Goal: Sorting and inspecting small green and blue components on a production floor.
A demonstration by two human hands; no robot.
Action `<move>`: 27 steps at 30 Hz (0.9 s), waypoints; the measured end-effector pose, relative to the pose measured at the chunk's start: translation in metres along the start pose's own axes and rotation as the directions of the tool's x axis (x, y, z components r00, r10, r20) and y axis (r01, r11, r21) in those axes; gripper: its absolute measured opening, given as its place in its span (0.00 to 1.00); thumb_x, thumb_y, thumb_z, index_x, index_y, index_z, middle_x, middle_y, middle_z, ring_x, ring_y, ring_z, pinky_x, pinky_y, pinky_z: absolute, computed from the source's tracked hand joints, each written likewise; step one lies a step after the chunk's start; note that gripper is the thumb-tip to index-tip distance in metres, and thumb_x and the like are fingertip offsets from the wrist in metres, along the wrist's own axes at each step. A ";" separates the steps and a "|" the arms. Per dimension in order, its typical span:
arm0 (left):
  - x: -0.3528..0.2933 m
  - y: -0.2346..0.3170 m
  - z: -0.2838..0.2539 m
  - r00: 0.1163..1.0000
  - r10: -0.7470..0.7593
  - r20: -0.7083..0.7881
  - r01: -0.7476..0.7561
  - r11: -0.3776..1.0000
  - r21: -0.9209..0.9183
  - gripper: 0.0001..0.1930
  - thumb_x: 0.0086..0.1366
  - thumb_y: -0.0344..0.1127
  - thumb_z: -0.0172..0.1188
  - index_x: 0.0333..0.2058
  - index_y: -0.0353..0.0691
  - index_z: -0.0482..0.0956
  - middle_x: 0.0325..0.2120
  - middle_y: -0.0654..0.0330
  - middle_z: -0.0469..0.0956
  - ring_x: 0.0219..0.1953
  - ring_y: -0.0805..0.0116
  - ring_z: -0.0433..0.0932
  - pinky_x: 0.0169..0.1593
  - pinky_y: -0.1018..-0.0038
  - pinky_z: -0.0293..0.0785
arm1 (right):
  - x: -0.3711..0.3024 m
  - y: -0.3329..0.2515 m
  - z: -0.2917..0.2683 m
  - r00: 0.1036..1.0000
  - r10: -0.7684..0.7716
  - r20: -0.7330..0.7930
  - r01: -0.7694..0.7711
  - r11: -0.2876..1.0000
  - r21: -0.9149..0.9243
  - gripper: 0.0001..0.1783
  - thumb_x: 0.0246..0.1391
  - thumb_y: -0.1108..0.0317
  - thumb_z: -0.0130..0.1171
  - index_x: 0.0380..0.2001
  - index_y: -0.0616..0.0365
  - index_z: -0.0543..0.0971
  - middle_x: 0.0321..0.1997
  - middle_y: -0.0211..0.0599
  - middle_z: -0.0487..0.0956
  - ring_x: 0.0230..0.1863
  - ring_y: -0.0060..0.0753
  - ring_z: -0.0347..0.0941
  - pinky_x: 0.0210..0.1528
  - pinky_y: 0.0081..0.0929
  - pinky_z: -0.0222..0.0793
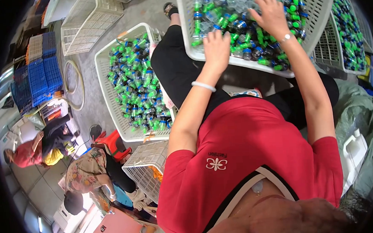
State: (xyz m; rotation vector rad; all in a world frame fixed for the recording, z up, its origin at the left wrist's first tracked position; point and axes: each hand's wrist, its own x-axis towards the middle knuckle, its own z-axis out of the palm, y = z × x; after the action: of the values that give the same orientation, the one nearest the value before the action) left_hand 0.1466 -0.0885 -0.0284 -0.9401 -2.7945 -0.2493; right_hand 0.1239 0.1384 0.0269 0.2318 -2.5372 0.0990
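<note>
A white plastic crate (196, 56) is in front of me, its near rim close to my knees. It holds a heap of small bottle-like pieces (257, 52) in green, black and blue, with clear plastic pieces (239, 0) piled toward the far side. My left hand (217, 50) reaches over the near rim, fingers stretched onto the pieces. Farther in and to the right, my right hand (270, 16) lies over the heap beside the clear pieces, its fingers apart. I see nothing held in either hand; the undersides of the fingers are hidden.
Another white crate (110, 116) full of similar pieces stands left of my leg; a third (339, 55) is at the right. Empty-looking white crates (81, 35) and stacked blue crates (45, 77) are farther left. Two other people (86, 172) work at the lower left. A white jug (355, 150) lies right.
</note>
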 end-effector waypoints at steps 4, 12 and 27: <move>0.011 -0.013 0.005 0.970 0.233 0.074 -0.234 0.972 0.005 0.13 0.53 0.33 0.58 0.39 0.43 0.75 0.37 0.57 0.71 0.43 0.57 0.68 0.44 0.61 0.64 | -0.030 0.014 -0.011 0.982 0.188 0.016 -0.185 0.940 0.286 0.21 0.48 0.61 0.64 0.43 0.60 0.73 0.36 0.41 0.75 0.38 0.46 0.72 0.44 0.36 0.68; -0.002 -0.025 -0.041 0.909 -0.084 0.409 0.412 0.333 -0.848 0.17 0.60 0.32 0.62 0.44 0.38 0.66 0.37 0.61 0.69 0.41 0.74 0.67 0.42 0.73 0.66 | -0.056 -0.038 -0.051 0.945 0.163 0.282 -0.310 0.715 0.626 0.17 0.53 0.66 0.60 0.44 0.62 0.72 0.38 0.39 0.76 0.37 0.36 0.73 0.41 0.28 0.69; -0.017 0.028 -0.079 0.995 0.091 0.039 -0.012 0.508 -0.861 0.18 0.63 0.29 0.57 0.49 0.37 0.62 0.35 0.54 0.68 0.35 0.64 0.72 0.39 0.70 0.70 | -0.054 -0.070 -0.066 0.677 0.209 0.706 -0.731 0.081 0.677 0.11 0.60 0.62 0.54 0.36 0.59 0.70 0.31 0.31 0.72 0.34 0.20 0.70 0.36 0.21 0.67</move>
State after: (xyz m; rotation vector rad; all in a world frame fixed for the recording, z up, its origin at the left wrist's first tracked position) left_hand 0.1868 -0.0933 0.0469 -1.1891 -2.6037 -1.7723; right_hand 0.2177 0.0852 0.0527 -0.2574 -2.4312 2.1893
